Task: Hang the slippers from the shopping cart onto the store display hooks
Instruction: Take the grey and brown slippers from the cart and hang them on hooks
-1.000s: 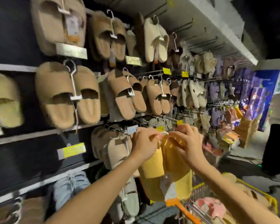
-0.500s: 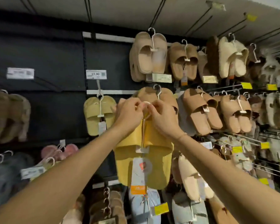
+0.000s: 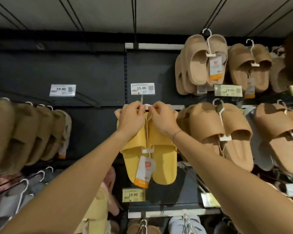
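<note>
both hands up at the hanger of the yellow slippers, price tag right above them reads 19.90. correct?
Not quite. Both the left hand and the right hand are up at the hanger of the yellow slippers, but the price tag right above them reads 15.90, as the head view shows. The 19.90 tag sits further left.

Hanger top of yellow slippers (image 3: 159, 159) is hidden behind left hand (image 3: 131, 118) and right hand (image 3: 162, 118); hook engagement can't be told. Far-left slippers (image 3: 0, 132) blurred, edge-cropped.
</note>
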Motion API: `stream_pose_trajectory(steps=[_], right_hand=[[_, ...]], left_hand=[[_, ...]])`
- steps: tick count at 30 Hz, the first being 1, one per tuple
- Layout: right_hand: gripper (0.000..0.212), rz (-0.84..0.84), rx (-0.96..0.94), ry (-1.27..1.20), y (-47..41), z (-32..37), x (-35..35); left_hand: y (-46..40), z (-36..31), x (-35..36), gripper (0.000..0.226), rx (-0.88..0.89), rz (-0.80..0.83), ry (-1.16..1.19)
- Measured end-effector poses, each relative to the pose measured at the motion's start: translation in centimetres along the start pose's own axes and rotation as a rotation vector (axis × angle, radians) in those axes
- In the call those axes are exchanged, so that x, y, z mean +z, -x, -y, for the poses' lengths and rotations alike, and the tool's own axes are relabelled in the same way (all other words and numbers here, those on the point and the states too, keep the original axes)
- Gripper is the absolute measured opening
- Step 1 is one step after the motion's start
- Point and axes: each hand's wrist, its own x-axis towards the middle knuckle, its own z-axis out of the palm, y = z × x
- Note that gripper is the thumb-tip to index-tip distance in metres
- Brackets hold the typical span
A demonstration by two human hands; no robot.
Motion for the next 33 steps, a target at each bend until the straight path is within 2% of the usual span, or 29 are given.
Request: stream_pose_trajectory(steps=[3, 7, 13, 17, 23, 29, 33], right_hand=[[0.023, -0.039, -0.1, 0.019, -1.5, -0.4, 1.1], [0.025, -0.2, -0.258, 0.063, -3.0, -1.0, 2.4], [0.021, -0.301, -0.29, 0.035, -4.7, -1.6, 4.1], [0.029, -0.363, -0.364, 0.031, -5.5, -1.1, 4.7], [0.032, -0.401, -0.382, 0.064, -5.9, -0.8, 5.4], [0.018, -0.482, -0.439, 0.044, -5.7, -1.9, 5.1], [0.016, -0.466, -0.43, 0.076, -5.9, -1.6, 4.5]], left_hand=[[-2.3, 1.3, 0.3, 0.027, 0.016, -0.002, -0.001], [-4.2, 2.1, 0.6, 0.027, 0.132, -0.063, -0.002], [-5.9, 2.8, 0.9, 0.026, 0.248, -0.123, 0.003], [-6.9, 3.6, 0.6, 0.026, 0.345, -0.184, -0.033], [-7.5, 3.7, -0.1, 0.03, 0.444, -0.174, -0.094], [-7.1, 3.8, -0.2, 0.026, 0.604, -0.167, -0.246], [-7.3, 3.2, 0.2, 0.025, 0.557, -0.232, -0.232]])
